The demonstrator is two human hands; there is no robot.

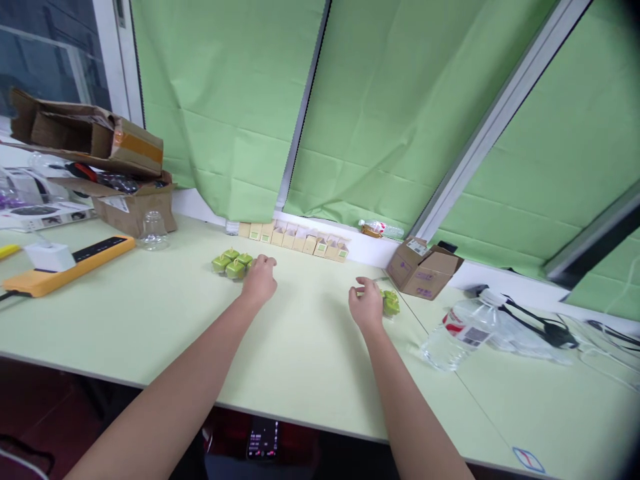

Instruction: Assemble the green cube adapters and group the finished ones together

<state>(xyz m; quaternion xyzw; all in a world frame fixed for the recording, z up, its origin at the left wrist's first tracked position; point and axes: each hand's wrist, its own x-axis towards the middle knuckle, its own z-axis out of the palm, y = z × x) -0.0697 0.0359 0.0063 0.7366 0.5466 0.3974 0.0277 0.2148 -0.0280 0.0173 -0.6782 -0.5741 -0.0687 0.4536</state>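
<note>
My left hand (259, 280) is over the table at the right side of a cluster of small green apple-like pieces (235, 269) with clear bases, partly covering it. Its fingers are loosely bent and slightly apart, with nothing seen in them. Farther right, my right hand (367, 301) hovers beside a second group of the same green pieces (391, 304), hiding part of that group. Its fingers are curved and spread, and they look empty. Along the wall behind both hands stands a row of small open cardboard boxes (295, 239), several with green labels.
An orange power strip (103, 257) and a clear plastic cup (153, 232) are on the left, before stacked cartons (135, 207). On the right are a small carton (423, 270), a large water bottle (463, 330) and cables. A phone (263, 438) lies below the table edge (300, 419).
</note>
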